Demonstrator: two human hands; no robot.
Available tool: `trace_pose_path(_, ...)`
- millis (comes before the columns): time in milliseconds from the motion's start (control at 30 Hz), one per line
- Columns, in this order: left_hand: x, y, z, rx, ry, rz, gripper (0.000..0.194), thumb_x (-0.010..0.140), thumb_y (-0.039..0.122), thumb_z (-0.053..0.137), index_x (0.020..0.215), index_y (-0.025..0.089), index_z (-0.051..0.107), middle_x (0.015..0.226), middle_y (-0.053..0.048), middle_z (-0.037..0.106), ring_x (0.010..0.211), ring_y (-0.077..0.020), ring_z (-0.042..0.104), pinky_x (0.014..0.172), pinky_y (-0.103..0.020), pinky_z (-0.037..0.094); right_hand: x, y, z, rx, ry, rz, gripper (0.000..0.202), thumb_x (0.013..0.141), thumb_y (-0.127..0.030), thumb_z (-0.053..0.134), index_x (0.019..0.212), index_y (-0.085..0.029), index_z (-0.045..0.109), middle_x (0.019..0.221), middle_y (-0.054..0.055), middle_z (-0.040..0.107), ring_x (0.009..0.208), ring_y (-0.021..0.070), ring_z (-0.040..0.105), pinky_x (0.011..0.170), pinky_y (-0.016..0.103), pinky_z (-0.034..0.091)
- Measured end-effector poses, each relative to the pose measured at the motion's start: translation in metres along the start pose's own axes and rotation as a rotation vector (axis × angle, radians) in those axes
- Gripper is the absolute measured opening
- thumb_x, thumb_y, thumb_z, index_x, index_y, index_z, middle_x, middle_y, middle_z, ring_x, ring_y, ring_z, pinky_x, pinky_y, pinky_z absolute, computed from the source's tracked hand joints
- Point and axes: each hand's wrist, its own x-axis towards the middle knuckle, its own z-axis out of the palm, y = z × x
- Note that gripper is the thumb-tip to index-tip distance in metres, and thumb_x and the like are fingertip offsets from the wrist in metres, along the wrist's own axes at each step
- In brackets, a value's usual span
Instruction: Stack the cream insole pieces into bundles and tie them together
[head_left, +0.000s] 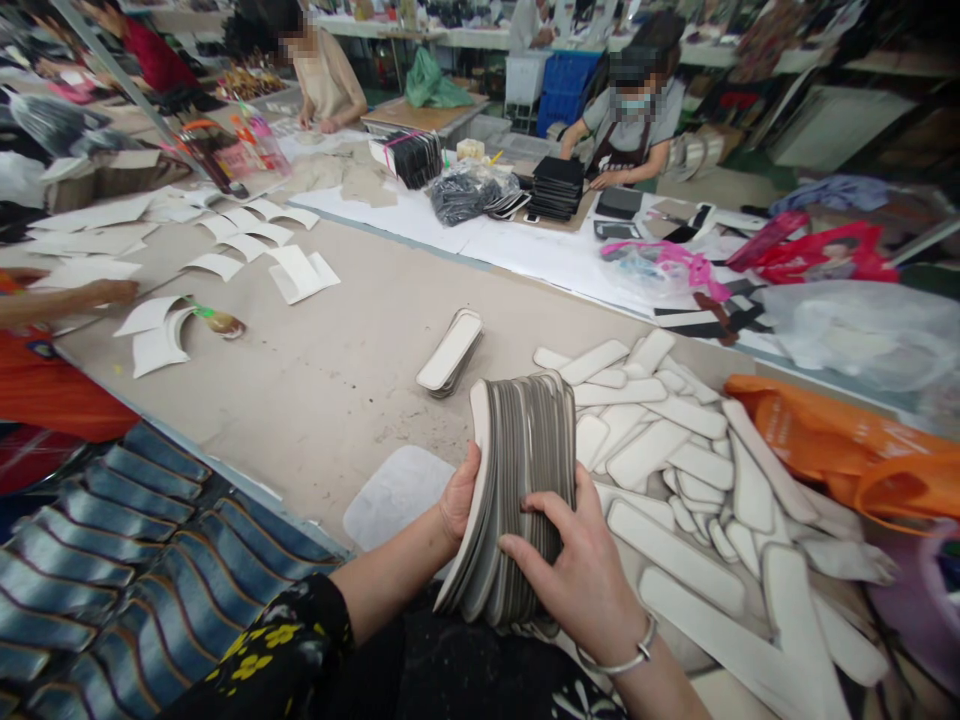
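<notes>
A thick stack of long white pieces with rounded ends and grey edges (517,480) stands on edge in front of me, close to my body. My left hand (459,497) grips it from the left, its fingers partly hidden behind the outer piece. On the other side, my right hand (581,565) supports the stack, with thumb and index finger pressed on the grey edges and the other fingers hidden at its right side. Just beyond lies a small bundle of similar white pieces (451,352). A translucent whitish sheet (397,492) rests left of the stack.
Loose white pieces (675,440) are heaped at my right, beside an orange bag (847,440). Curved blue panels (165,560) fill the lower left. A co-worker's arm (75,298) reaches over the table near white sheets (161,335). Another person (630,120) works across the table.
</notes>
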Motion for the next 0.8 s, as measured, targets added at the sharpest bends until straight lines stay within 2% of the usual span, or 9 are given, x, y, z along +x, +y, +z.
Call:
trace_pose_path(433, -0.0001, 0.0019, 0.0003, 0.007, 0.031, 0.006, 0.096, 0.078, 0.076, 0.018, 0.132, 0.002, 0.043, 0.127, -0.019, 0.055, 0.130, -0.0301, 0.035, 0.108, -0.042, 0.020, 0.0000, 0.0034, 0.0001, -0.014, -0.023, -0.001, 0.026, 0.073, -0.033, 0.066, 0.095, -0.022, 0.060, 0.134, 0.011, 0.026, 0.128, 0.0314, 0.033, 0.101, 0.045, 0.039)
trace_pose_path(633, 0.0008, 0.0016, -0.0023, 0.042, 0.080, 0.004, 0.090, 0.077, 0.076, 0.029, 0.122, 0.003, 0.054, 0.118, -0.019, 0.061, 0.125, -0.0320, 0.041, 0.108, -0.042, 0.021, 0.0006, 0.0032, 0.0026, -0.021, 0.001, 0.017, 0.024, 0.072, -0.027, 0.063, 0.095, -0.022, 0.057, 0.128, 0.011, 0.033, 0.132, 0.0325, 0.027, 0.101, 0.046, 0.040)
trace_pose_path(800, 0.0020, 0.0016, -0.0094, 0.034, 0.042, -0.023, 0.092, 0.075, 0.077, 0.031, 0.124, 0.002, 0.053, 0.119, -0.020, 0.060, 0.126, -0.0335, 0.040, 0.109, -0.043, 0.020, -0.0005, 0.0079, 0.0075, -0.029, 0.022, 0.052, 0.041, 0.071, -0.025, 0.060, 0.109, -0.020, 0.046, 0.122, 0.013, 0.043, 0.136, 0.0314, 0.021, 0.104, 0.049, 0.037)
